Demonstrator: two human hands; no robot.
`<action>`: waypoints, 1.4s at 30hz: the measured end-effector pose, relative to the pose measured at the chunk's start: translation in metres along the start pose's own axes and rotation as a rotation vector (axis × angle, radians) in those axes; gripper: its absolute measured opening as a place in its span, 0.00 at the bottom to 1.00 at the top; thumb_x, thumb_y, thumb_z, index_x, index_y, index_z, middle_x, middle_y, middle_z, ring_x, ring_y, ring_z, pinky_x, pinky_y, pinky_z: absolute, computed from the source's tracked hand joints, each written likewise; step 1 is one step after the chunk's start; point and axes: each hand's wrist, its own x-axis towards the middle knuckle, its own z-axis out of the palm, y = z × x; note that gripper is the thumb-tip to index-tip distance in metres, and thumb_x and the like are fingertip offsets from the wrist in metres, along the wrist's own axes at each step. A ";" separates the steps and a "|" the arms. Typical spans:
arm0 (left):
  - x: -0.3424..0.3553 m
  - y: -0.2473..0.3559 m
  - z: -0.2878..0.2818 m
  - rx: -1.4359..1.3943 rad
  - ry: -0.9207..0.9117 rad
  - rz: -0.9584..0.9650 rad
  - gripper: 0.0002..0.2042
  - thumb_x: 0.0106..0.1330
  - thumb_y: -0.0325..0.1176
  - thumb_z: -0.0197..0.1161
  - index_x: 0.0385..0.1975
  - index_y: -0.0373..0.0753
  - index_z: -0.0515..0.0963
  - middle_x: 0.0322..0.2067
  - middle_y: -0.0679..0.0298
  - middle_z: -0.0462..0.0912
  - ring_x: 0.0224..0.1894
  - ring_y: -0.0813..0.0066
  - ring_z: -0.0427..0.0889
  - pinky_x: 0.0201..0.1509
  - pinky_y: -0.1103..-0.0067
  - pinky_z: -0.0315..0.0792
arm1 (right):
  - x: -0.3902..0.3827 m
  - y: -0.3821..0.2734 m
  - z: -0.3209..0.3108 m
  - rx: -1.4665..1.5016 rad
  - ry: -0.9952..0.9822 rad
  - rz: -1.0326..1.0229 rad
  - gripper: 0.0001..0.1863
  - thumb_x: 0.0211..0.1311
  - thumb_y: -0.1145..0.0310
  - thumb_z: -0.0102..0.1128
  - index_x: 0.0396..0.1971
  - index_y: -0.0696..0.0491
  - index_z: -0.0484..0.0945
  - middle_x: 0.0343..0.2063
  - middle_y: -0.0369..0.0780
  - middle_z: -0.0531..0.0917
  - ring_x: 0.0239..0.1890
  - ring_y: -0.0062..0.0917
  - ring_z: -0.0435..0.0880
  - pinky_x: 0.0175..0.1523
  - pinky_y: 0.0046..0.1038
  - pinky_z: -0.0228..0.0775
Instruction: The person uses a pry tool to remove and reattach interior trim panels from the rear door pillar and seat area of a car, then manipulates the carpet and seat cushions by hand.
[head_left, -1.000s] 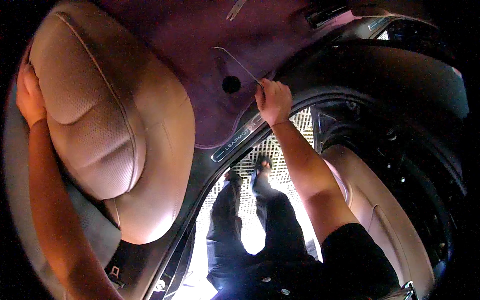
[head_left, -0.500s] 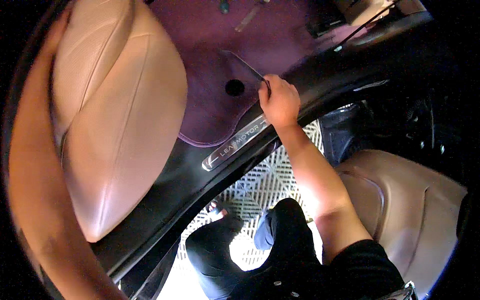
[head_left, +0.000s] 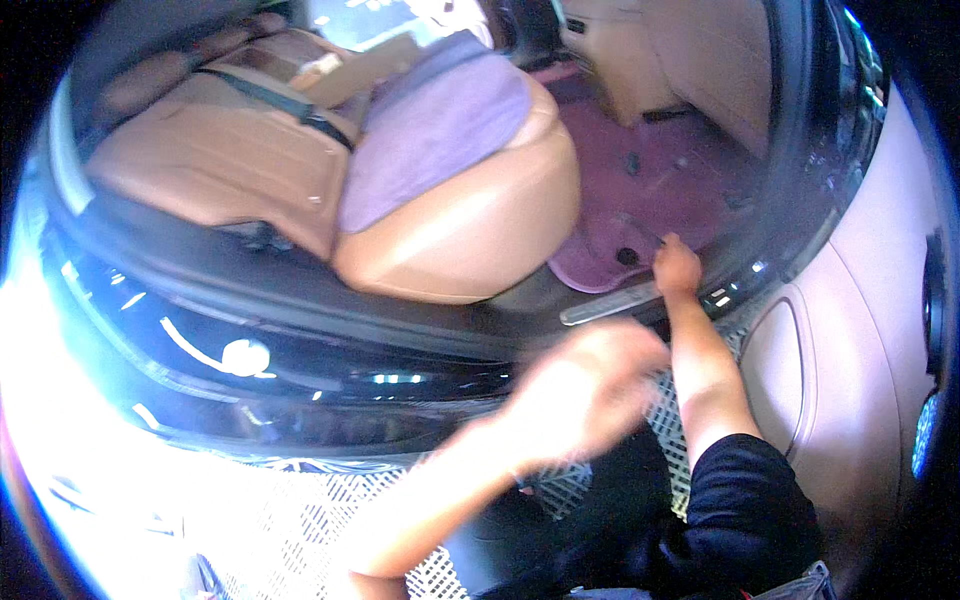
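Closed around the handle of a thin, long tool (head_left: pixel 645 230), my right hand (head_left: pixel 679 268) is low over the purple floor mat (head_left: pixel 590 277), beside the door sill. The tool's shaft points away to the left and shows only faintly; its exact kind I cannot make out. A round black spot (head_left: pixel 628 256) lies on the mat just left of that hand. My left hand (head_left: pixel 590 390) is in front of the sill, nearer to me, and is smeared by motion. Its fingers are too blurred to read.
A tan car seat (head_left: pixel 470 260) stands left of the mat, with a purple cloth (head_left: pixel 440 140) over its cushion. The sill plate (head_left: pixel 610 304) runs below the mat. To the right is an open door panel (head_left: pixel 840 340). White grating (head_left: pixel 300 530) covers the floor.
My view has swung left and back, showing more of the seat. My left arm has come from the far left to in front of the sill. The right hand still grips the tool.
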 end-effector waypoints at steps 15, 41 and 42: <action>0.070 0.139 0.078 -0.124 -0.798 -0.100 0.23 0.73 0.48 0.57 0.40 0.29 0.84 0.44 0.43 0.84 0.52 0.44 0.83 0.57 0.59 0.77 | 0.012 -0.030 0.018 -0.272 -0.007 -0.265 0.09 0.71 0.68 0.48 0.39 0.52 0.79 0.33 0.45 0.88 0.38 0.41 0.89 0.45 0.45 0.79; 0.096 0.100 0.100 0.124 -0.966 -0.072 0.30 0.72 0.59 0.55 0.35 0.32 0.88 0.36 0.48 0.87 0.42 0.48 0.87 0.48 0.59 0.80 | 0.015 -0.025 0.015 -0.234 -0.081 -0.262 0.07 0.67 0.67 0.53 0.38 0.52 0.77 0.30 0.47 0.88 0.40 0.45 0.89 0.45 0.46 0.80; 0.098 0.102 0.098 0.110 -0.970 -0.028 0.31 0.73 0.59 0.54 0.34 0.32 0.88 0.36 0.47 0.87 0.42 0.47 0.86 0.48 0.59 0.80 | 0.015 -0.024 0.016 -0.230 -0.071 -0.263 0.07 0.67 0.67 0.53 0.39 0.52 0.77 0.29 0.47 0.88 0.40 0.45 0.89 0.45 0.47 0.80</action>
